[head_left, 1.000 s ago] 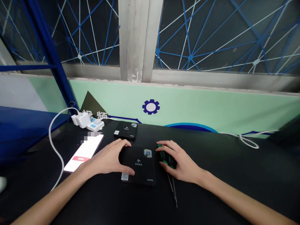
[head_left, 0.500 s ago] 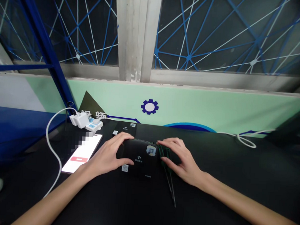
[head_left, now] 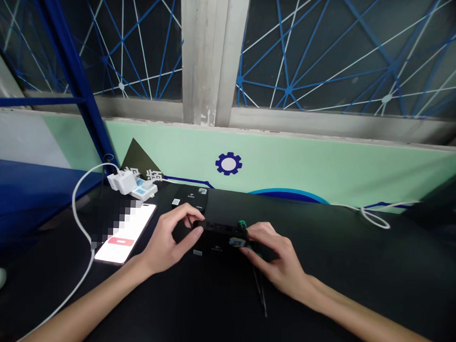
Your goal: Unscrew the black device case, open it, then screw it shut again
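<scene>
A flat black box (head_left: pixel 219 239) with a small sticker and white print is tipped up on its near edge on the black table (head_left: pixel 359 277). My left hand (head_left: pixel 168 241) grips its left side, thumb on the front face, fingers curled over the top. My right hand (head_left: pixel 275 256) holds its right side, and a green-handled screwdriver (head_left: pixel 254 263) lies under that hand, its thin shaft pointing toward me. A second black box (head_left: pixel 191 198) of the same kind lies flat just behind.
A lit phone (head_left: pixel 125 232) lies left of my left hand. Behind it a white charger (head_left: pixel 122 181) and a power strip (head_left: pixel 143 189) sit by the wall, with a white cable (head_left: pixel 80 225) looping down the left. Another white cable (head_left: pixel 375 216) lies far right.
The box lay flat under both hands a second ago. Its far edge has come up, so it now stands tilted toward me. Both hands moved with it.
</scene>
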Tool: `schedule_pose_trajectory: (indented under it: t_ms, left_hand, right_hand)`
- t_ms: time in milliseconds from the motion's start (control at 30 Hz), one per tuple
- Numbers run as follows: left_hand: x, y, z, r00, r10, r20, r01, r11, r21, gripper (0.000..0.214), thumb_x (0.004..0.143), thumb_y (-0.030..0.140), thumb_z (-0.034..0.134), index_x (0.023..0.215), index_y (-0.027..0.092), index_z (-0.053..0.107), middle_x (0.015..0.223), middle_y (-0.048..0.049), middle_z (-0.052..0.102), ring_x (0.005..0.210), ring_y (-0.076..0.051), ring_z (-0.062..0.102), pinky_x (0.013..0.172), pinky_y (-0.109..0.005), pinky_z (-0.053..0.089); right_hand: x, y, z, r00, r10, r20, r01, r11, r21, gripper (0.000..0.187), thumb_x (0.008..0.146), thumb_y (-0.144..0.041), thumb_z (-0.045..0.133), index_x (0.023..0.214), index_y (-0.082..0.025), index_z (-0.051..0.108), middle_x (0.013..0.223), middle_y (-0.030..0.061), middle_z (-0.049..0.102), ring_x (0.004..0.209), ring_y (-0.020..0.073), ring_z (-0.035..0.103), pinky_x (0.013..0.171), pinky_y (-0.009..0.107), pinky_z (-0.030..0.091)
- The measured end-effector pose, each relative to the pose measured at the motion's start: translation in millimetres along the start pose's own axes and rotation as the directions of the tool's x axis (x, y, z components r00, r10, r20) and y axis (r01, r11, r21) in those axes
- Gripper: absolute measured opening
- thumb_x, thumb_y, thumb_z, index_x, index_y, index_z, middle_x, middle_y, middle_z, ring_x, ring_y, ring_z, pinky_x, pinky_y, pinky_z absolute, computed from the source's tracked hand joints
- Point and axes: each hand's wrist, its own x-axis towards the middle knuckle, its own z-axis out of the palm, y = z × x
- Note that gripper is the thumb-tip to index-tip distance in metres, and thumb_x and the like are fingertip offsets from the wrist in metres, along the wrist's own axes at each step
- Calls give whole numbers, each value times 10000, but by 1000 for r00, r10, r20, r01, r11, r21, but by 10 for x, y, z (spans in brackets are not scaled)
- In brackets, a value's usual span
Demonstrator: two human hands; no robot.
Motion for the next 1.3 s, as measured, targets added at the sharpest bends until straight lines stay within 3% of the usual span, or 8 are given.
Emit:
schedule_pose_trajectory:
  t_ms: [133,200,333,433,533,700,1033,1300]
  left_hand:
    - [66,-50,28,922,-356,152,384,889,-249,381,995,430,380,851,215,659,879,-28,654,860,-193,609,776,-315,502]
    - [72,-120,52,867,-455,202,495,830,-255,313,940,420,465,820,210,663,868,-20,652,822,-187,607,724,-298,503]
    - [45,-257,73,839,-485,247,533,824,-192,263,885,415,544,823,195,675,778,-17,651,687,-159,591,570,-246,451]
    - [38,-296,56,817,-509,272,558,815,-153,278,880,424,555,855,194,709,810,-33,685,676,-161,609,506,-226,404]
    - [48,-278,32,827,-502,251,544,828,-135,309,892,438,544,857,196,733,857,-38,712,714,-167,625,570,-248,443]
    - [48,-247,47,864,-475,164,489,871,-51,299,898,432,544,903,215,749,770,-12,696,711,-181,616,628,-276,439]
    - [-57,-296,217,951,-292,104,278,951,135,155,928,308,512,989,240,637,1058,-37,647,895,-190,639,717,-302,510]
    - [-128,-312,232,972,-166,163,90,914,396,334,1012,268,378,1310,235,524,1313,-69,613,1229,-250,553,1061,-456,421]
  right_hand:
    - [21,-12,-5,1000,22,-7,-21,999,37,126,932,-252,638,1033,-235,712,889,71,700,818,222,631,726,361,549]
    - [20,-14,-4,1000,30,-4,-30,997,65,143,936,-274,636,1034,-228,729,842,62,700,763,210,630,690,347,550]
    - [6,-6,-2,1000,20,18,-22,994,105,208,937,-270,647,1119,-221,734,832,55,722,725,195,643,682,332,556]
    - [3,1,-7,997,-76,29,73,993,88,329,935,-232,655,1263,-239,674,944,68,758,814,215,681,771,373,562]
    - [12,18,-17,985,-159,73,155,986,60,362,963,-218,609,1323,-238,633,1028,92,766,894,234,699,813,406,559]
    - [44,66,-35,973,-151,177,151,988,13,322,961,-296,629,1277,-251,667,1136,112,753,1024,250,703,883,415,563]
    - [48,76,-55,907,-233,351,264,963,-43,303,970,-379,608,1215,-214,673,1142,122,730,1000,223,690,899,410,537]
    - [86,149,-133,949,-206,241,255,947,-196,155,958,-220,594,1085,-232,683,1074,80,744,940,229,663,835,432,506]
